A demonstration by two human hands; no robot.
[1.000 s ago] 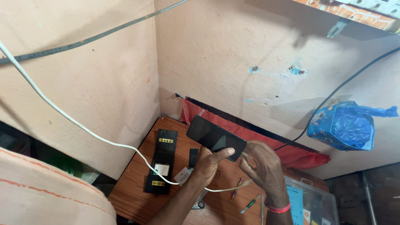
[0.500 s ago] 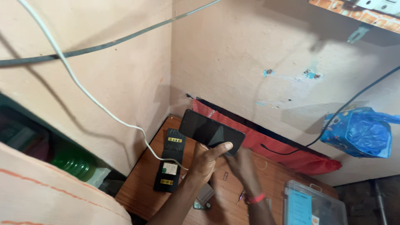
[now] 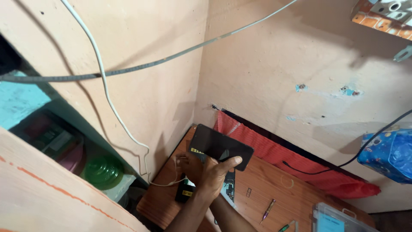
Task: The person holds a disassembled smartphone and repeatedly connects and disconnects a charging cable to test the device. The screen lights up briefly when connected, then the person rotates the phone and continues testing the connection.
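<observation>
My left hand (image 3: 213,177) holds a black phone (image 3: 221,148) up over the wooden table (image 3: 266,184), thumb pressed on its lower edge, dark screen facing me. My right hand (image 3: 190,165) reaches across under the left one, mostly hidden behind it and the phone. Its fingers are by the end of a white cable (image 3: 115,116) that hangs down from the wall. I cannot make out whether it grips anything. Just below the hands a black device with a yellow label (image 3: 185,192) lies on the table, and an opened phone body (image 3: 230,189) lies beside it.
Two small screwdrivers (image 3: 268,209) (image 3: 285,226) lie on the table. A clear plastic box (image 3: 339,219) stands at the front right. A red cloth (image 3: 300,159) and a black cable (image 3: 317,170) run along the back wall. A blue bag (image 3: 386,152) hangs right. A green bottle (image 3: 103,172) sits left.
The phone has been lifted and carried left, toward the corner. My right hand has slid from the right of the left hand to under it. The view has swung left.
</observation>
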